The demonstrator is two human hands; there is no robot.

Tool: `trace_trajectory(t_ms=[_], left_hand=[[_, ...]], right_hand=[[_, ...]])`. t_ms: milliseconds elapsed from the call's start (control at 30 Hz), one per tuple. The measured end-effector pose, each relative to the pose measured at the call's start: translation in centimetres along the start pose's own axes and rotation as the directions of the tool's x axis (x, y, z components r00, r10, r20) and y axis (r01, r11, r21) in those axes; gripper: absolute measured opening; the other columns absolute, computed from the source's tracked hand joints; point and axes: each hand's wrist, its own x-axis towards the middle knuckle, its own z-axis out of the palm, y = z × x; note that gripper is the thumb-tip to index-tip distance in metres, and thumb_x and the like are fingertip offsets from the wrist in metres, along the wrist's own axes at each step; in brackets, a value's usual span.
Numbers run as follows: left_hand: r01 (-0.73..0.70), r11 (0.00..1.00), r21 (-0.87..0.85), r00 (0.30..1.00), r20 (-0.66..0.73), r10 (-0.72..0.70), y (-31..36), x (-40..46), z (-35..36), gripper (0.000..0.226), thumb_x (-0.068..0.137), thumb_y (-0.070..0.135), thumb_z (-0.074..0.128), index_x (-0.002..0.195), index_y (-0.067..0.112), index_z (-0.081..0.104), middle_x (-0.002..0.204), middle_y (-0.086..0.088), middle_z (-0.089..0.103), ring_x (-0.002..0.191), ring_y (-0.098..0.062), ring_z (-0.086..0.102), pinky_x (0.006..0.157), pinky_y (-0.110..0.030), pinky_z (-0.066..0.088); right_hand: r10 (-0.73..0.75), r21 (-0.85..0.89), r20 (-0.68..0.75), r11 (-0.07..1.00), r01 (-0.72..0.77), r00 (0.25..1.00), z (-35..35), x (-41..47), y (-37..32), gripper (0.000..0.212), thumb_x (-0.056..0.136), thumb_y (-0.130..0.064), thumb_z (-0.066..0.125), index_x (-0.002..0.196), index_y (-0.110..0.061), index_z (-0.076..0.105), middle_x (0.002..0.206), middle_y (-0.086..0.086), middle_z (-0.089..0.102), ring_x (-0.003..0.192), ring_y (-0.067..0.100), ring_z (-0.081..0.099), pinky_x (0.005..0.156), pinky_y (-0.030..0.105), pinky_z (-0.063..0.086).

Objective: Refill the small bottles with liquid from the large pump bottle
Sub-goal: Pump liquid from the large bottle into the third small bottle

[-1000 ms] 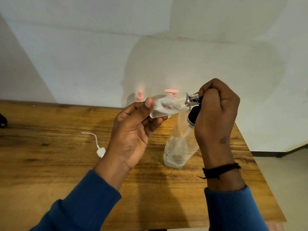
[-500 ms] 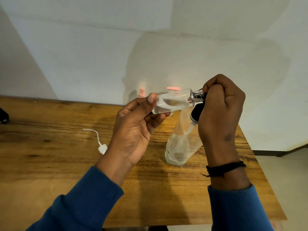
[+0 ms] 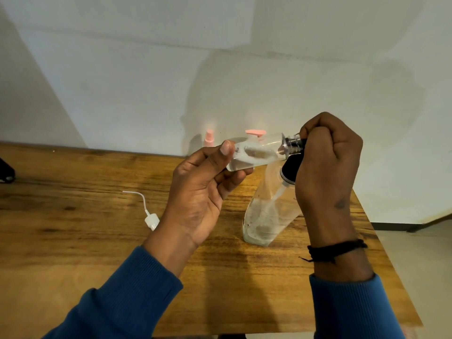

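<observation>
No readable text, label or number shows on anything here

Both arms are in the same blue sweater, a deep, slightly dusty blue knit. The cuffs are ribbed, you can see the fine vertical lines on the left sleeve and the right sleeve, and both stop short of the wrists. On the right wrist there's a black band, looks like twisted or knotted cord, with a little loose end poking out on its left side. The left hand and the right hand are bare, no gloves.
</observation>
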Motion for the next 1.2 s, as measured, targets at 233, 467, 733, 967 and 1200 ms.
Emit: trace_trajectory(t_ms=[233,467,733,967,1200], left_hand=[[-0.007,1.0,0.001,1.0,0.001,0.007,0.09,0.12,-0.06,0.028,0.061,0.026,0.077,0.085,0.012,0.079,0.103,-0.014,0.075,0.075,-0.022,0.073,0.058,-0.018,0.057],[-0.002,1.0,0.0,1.0,-0.008,0.002,-0.06,0.07,-0.09,0.024,0.066,0.025,0.074,0.086,0.013,0.079,0.104,-0.015,0.075,0.076,-0.023,0.073,0.058,-0.019,0.057],[0.004,1.0,-0.005,1.0,-0.001,-0.004,-0.12,0.2,-0.21,0.03,0.068,0.025,0.073,0.094,0.011,0.075,0.102,-0.015,0.075,0.073,-0.022,0.072,0.058,-0.019,0.057],[0.003,1.0,-0.005,1.0,-0.025,-0.003,-0.32,0.24,-0.32,0.038,0.063,0.026,0.076,0.096,0.008,0.075,0.107,-0.018,0.073,0.074,-0.024,0.073,0.059,-0.019,0.058],[-0.005,1.0,0.01,1.0,-0.023,0.005,-0.23,0.26,-0.33,0.029,0.064,0.026,0.075,0.089,0.01,0.078,0.101,-0.016,0.075,0.074,-0.024,0.073,0.059,-0.019,0.057]], right_hand=[[0.02,-0.01,-0.004,1.0,-0.02,1.0,0.25,-0.09,0.28,0.027,0.087,0.011,0.033,0.067,0.0,0.047,0.057,0.001,0.034,0.046,0.006,0.031,0.041,0.014,0.026],[-0.007,-0.045,-0.005,0.999,0.007,1.0,0.13,-0.02,0.27,0.025,0.086,0.008,0.034,0.067,-0.001,0.047,0.056,-0.002,0.035,0.045,0.005,0.032,0.042,0.014,0.026],[-0.018,-0.08,-0.01,0.997,0.017,1.0,-0.03,0.16,0.29,0.027,0.086,0.007,0.035,0.065,-0.005,0.046,0.053,-0.007,0.035,0.044,0.004,0.033,0.042,0.014,0.025],[-0.012,-0.06,-0.013,0.998,0.011,1.0,0.08,0.05,0.61,0.025,0.085,0.005,0.035,0.065,-0.004,0.046,0.052,-0.007,0.033,0.043,0.005,0.033,0.042,0.015,0.026],[-0.012,-0.032,-0.042,0.999,0.011,0.999,0.34,-0.16,0.84,0.024,0.085,0.006,0.034,0.066,-0.001,0.046,0.053,-0.007,0.034,0.045,0.005,0.032,0.042,0.017,0.026]])
